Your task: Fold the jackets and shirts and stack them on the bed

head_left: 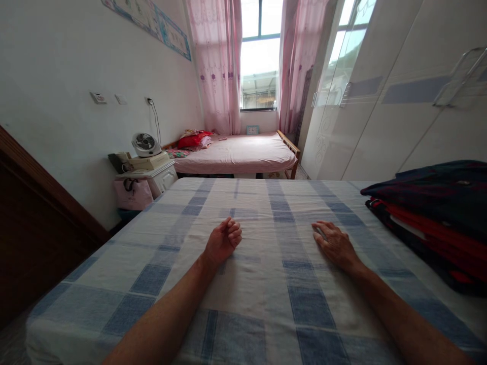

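My left hand [224, 239] rests on its side on a blue-and-white checked bedsheet [258, 284], left of the middle. Its fingers are curled in toward the palm, and nothing shows in them. Farther right, my right hand [334, 242] lies palm down over the same sheet. The thumb and fingers of that hand are apart and slightly bent, with nothing held. Closest to the right hand is a stack of folded dark and red clothes [437, 218] at the bed's right side; the hand does not touch it.
Beyond the bed stands a smaller bed with a pink sheet [243, 154] and a red bundle [194, 139]. At the left, a small fan [146, 144] sits on a white nightstand [163, 178] beside a pink bag [133, 194]. White wardrobes [380, 132] line the right.
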A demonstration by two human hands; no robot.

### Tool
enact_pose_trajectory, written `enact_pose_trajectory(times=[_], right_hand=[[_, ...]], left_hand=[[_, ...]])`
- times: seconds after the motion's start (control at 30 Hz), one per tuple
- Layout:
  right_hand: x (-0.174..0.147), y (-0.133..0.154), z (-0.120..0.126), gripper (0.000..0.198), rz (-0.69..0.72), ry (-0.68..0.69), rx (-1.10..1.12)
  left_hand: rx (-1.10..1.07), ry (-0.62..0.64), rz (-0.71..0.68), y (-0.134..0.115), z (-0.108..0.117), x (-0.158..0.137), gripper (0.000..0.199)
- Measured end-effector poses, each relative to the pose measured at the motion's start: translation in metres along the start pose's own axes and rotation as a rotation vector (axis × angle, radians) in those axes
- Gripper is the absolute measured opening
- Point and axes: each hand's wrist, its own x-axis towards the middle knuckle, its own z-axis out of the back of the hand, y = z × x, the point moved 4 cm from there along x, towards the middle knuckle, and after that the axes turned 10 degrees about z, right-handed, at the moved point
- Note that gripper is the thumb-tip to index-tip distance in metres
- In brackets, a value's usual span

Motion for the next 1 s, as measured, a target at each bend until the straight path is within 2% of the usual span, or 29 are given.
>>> enact_pose_trajectory(times=[0.3,0.57,0.87,1.0], right_hand=[[0.0001,0.0008,0.0009,0.039,-0.005,0.005,-0.005],[0.0,0.0,0.0008,0.036,0.011,-0.033,-0.014],[-0.0004,0.0013,0.0011,0.037,0.003,-0.012,0.008],[0.0,0.0016,0.0007,0.036,-0.007,-0.008,0.023]], left_hand=[[-0.101,-0.018,-0.027,-0.0016,0.0046,0.0028,0.034],[-0.107,-0.07,-0.068,-0.0037,0.0093,0.0065,0.026],[-0.019,-0.089,-0.079,-0.0045,0.0061,0.003,0.006],[0.076,-0.131,-0.103,-0.0055,0.0077,0.0021,0.011]])
